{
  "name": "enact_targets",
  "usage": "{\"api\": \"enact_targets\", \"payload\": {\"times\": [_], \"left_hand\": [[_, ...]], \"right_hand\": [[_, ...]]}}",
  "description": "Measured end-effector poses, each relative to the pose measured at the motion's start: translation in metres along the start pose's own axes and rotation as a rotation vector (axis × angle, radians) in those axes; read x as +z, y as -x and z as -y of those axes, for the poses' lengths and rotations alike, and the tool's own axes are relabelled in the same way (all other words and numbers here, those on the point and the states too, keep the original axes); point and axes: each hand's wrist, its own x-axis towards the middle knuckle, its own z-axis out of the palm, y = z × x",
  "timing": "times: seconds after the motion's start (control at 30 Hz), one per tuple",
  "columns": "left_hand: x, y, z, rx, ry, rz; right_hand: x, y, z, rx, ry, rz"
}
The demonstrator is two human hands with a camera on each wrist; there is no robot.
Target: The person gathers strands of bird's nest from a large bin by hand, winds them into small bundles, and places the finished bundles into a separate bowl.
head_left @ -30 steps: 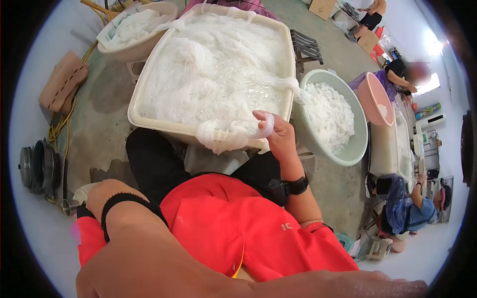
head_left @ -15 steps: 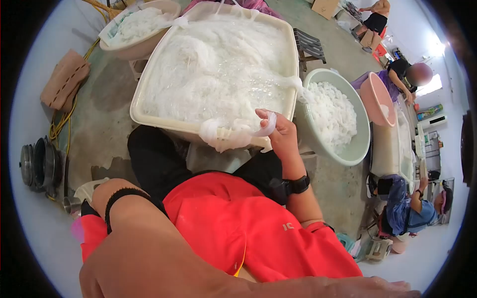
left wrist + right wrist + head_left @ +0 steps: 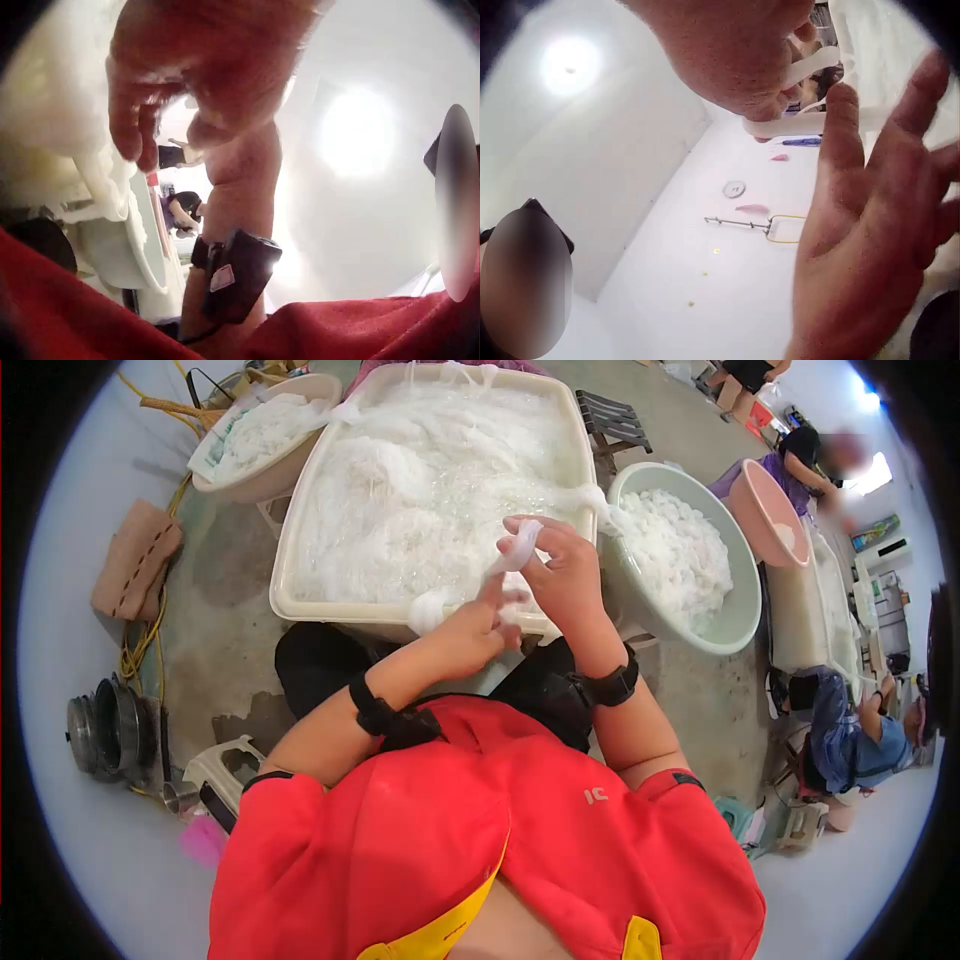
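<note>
Over the near right corner of the big cream tub (image 3: 285, 550), my right hand (image 3: 570, 575) holds a slick white tubular strand (image 3: 515, 555) that looks like sausage casing, looped about its fingers. My left hand (image 3: 475, 630) lies just below and to its left, its extended index finger at the strand. Seen from the right wrist, the left hand (image 3: 877, 187) is spread with straight fingers, and the strand (image 3: 799, 124) crosses behind its fingertips. Bunched white casing (image 3: 430, 608) hangs over the tub's front rim. Wet white strands (image 3: 420, 490) and water fill the tub.
Right of the tub stands a pale green basin (image 3: 740, 625) heaped with white bundles; a strand bridges tub and basin. Another basin (image 3: 265, 482) sits at far left. A pink basin (image 3: 765, 510), a dark slatted stool (image 3: 612, 422) and working people (image 3: 865, 725) are beyond. Steel pots (image 3: 120, 730) stand left.
My left hand has come down and forward from close below the head camera to the strand. The right hand has lifted slightly, still holding the strand, clear of the front rim.
</note>
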Motion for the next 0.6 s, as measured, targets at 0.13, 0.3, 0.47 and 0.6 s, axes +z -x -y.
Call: {"api": "enact_targets", "payload": {"times": [0.13,0.3,0.47,0.6], "left_hand": [[-0.001,-0.008,0.002,0.076,0.368,-0.143],[-0.005,-0.012,-0.007,-0.072,0.549,0.014],[-0.001,-0.007,-0.014,-0.127,0.494,0.105],[-0.009,0.003,-0.021,-0.173,0.858,0.321]], "right_hand": [[0.007,0.012,-0.009,0.172,-0.328,0.056],[0.006,0.012,-0.01,0.54,-0.792,0.141],[0.022,0.021,-0.025,0.443,-0.905,0.039],[0.015,0.022,-0.026,0.619,-1.32,0.09]]}}
